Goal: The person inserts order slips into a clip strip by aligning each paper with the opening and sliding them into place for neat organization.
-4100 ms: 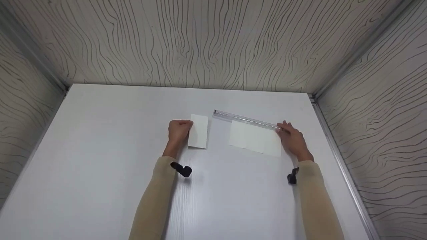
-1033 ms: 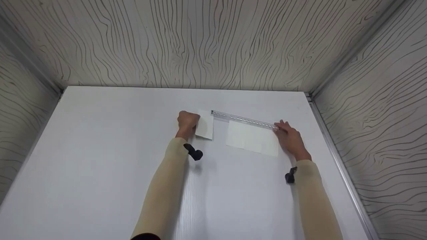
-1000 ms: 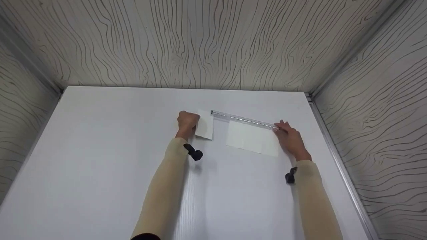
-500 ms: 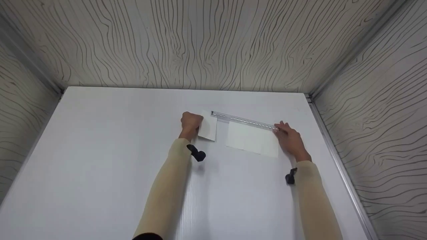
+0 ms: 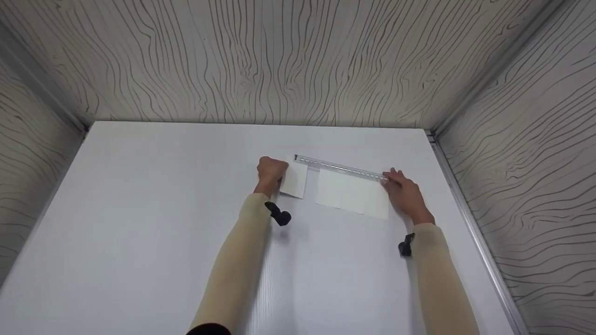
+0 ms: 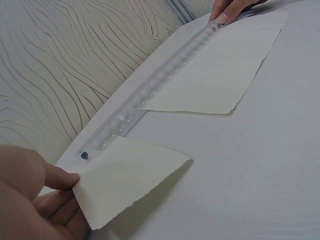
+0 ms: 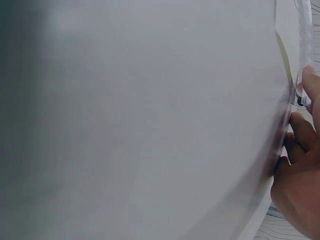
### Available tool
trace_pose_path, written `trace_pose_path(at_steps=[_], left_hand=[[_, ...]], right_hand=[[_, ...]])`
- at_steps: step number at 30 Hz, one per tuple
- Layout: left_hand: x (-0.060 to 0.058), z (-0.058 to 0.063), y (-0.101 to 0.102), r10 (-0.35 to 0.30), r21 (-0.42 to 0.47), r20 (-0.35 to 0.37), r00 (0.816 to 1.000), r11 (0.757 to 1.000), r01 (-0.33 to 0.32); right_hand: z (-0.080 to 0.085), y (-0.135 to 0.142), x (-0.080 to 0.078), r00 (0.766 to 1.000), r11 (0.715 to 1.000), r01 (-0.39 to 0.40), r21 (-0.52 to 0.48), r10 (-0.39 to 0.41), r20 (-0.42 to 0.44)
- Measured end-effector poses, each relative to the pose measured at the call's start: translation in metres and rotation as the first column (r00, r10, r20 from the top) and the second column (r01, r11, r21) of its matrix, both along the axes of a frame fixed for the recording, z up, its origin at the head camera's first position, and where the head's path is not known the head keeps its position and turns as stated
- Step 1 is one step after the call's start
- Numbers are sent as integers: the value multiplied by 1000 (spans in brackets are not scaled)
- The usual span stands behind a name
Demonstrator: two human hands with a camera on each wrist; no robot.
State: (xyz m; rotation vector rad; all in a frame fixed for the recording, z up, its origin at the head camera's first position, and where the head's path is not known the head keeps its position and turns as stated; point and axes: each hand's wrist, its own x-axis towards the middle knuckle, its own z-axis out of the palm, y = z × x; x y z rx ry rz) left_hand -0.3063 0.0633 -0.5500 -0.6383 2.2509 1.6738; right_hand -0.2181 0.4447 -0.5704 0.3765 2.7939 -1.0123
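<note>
My left hand (image 5: 271,171) pinches a small piece of white paper (image 5: 293,183) by its left edge, thumb on top. In the left wrist view that paper (image 6: 127,175) has a ragged lower edge, lifted off the table, and its upper corner meets the ruler's near end. A clear plastic ruler (image 5: 342,168) slants across the table. My right hand (image 5: 405,193) pinches the ruler's right end, also seen in the right wrist view. A larger white paper piece (image 5: 352,194) lies along the ruler's near side, its ragged edge facing me.
All of this is on a white table (image 5: 139,223). A wood-grain-patterned wall (image 5: 260,60) stands behind it, with another side wall (image 5: 540,163) at the right. Small black cameras (image 5: 281,217) sit on both wrists.
Over the last second my left hand has slid rightward with the small paper, closer to the ruler and larger piece. Four seconds ago it was farther left and nearer me. Right hand and ruler stay nearly still.
</note>
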Motion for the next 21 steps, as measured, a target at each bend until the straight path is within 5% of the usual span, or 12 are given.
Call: trace_pose_path(at_steps=[21], left_hand=[[0, 0, 5, -31, 19, 11, 999, 999, 31]], right_hand=[[0, 0, 1, 1000, 1000, -22, 19, 23, -8]])
